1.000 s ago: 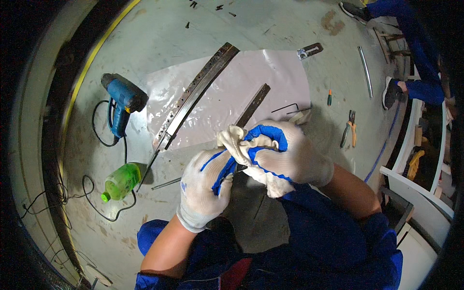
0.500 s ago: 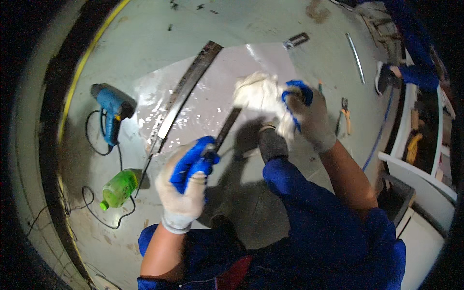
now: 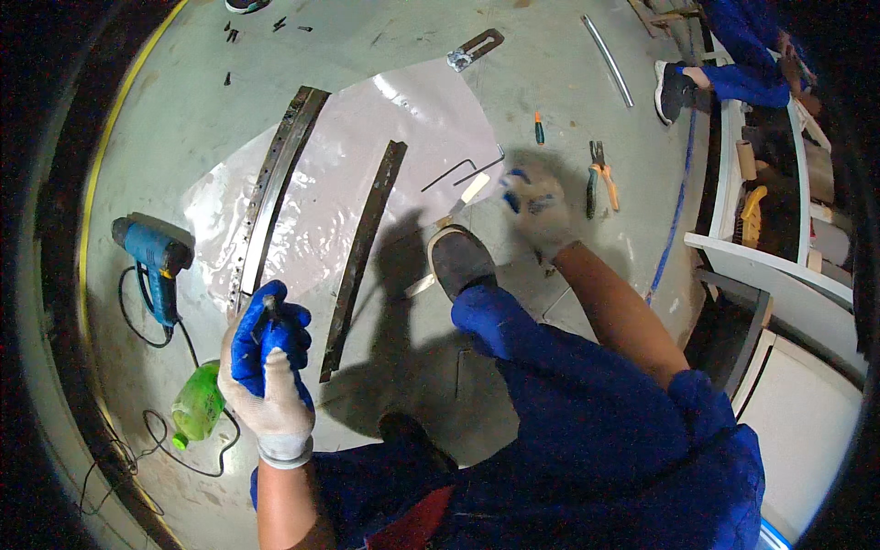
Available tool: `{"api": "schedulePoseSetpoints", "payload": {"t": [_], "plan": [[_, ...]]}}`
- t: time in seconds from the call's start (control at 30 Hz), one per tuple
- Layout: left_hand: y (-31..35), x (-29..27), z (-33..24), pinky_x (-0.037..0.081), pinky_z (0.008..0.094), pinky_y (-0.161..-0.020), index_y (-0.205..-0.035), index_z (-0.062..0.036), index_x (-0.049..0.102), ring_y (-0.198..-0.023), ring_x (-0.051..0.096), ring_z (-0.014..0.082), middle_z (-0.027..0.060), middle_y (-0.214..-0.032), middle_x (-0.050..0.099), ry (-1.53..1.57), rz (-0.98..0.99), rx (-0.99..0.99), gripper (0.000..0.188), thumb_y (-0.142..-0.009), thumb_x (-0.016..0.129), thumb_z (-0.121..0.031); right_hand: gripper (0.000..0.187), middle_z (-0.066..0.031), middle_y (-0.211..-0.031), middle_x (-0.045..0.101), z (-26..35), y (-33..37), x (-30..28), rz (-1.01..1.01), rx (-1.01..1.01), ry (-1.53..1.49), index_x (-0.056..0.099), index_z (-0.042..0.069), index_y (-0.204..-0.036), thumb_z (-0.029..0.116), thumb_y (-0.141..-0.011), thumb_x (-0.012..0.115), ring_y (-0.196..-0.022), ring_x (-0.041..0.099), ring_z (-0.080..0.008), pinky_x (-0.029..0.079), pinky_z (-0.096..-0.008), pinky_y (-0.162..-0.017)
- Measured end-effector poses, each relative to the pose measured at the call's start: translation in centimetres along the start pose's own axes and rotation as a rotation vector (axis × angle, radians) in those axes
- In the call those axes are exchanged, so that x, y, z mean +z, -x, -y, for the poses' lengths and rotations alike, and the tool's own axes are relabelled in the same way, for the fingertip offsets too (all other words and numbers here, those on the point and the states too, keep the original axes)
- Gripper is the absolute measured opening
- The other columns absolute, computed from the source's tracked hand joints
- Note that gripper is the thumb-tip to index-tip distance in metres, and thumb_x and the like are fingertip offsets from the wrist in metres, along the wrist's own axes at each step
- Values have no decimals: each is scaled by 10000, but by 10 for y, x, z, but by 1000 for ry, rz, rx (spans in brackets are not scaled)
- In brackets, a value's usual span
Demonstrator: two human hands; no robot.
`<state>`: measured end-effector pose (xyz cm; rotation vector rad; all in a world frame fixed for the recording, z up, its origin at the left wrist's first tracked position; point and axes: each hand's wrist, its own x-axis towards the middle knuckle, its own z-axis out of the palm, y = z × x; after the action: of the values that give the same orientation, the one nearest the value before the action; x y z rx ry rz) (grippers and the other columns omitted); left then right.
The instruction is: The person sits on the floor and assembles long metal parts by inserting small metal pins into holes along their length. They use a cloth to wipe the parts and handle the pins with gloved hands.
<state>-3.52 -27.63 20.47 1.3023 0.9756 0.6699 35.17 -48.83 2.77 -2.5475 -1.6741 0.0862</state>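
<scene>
Between the thumb and fingertips of the gloved left hand, a small dark piece is pinched, its outline mostly covered by the blue-coated fingers. To the right of that hand, a narrow dark bar is laid partly on a pale plastic sheet; beyond the fingertips, a longer bar edged with holes is seen. The gloved right hand is held near a white-handled scraper, its fingers blurred and partly curled; whether anything is grasped cannot be told. Farther left, a blue heat gun and a green bottle are seen.
</scene>
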Motion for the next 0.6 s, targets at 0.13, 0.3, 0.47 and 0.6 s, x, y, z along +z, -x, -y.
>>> {"api": "schedulePoseSetpoints", "payload": {"t": [0.13, 0.3, 0.47, 0.6], "plan": [[0, -2, 2, 501, 237, -701, -1334, 66, 598, -814, 633, 125, 153, -1086, 711, -19, -5, -11, 577, -996, 664, -398, 323, -145, -1359, 616, 41, -46, -1, 255, -226, 10, 704, 192, -1239, 232, -926, 634, -1236, 595, -326, 487, -443, -1028], [3, -11, 11, 559, 305, -885, -1297, 64, 631, -1029, 699, 197, 163, -1210, 704, -103, 31, -54, 405, -1000, 613, -211, 248, -159, -1245, 655, 26, -45, 49, 63, -334, -162, 736, 104, -1092, 231, -889, 672, -1152, 594, -343, 465, -463, -1039], [-1, -2, -1, 556, 380, -984, -1294, 97, 601, -1098, 691, 260, 198, -1308, 644, 162, 24, -57, 345, -995, 570, -73, 191, -138, -1076, 617, 49, -55, 24, 249, -381, 147, 689, 81, -992, 182, -831, 711, -1016, 595, -337, 495, -467, -860], [0, -3, -1, 537, 383, -1006, -1290, 96, 601, -1126, 679, 262, 202, -1310, 631, 151, 16, -5, 347, -988, 541, -62, 166, -103, -987, 626, 78, -53, 5, 48, -137, -319, 636, 67, -1077, 127, -922, 642, -864, 615, -264, 504, -377, -758]]}}
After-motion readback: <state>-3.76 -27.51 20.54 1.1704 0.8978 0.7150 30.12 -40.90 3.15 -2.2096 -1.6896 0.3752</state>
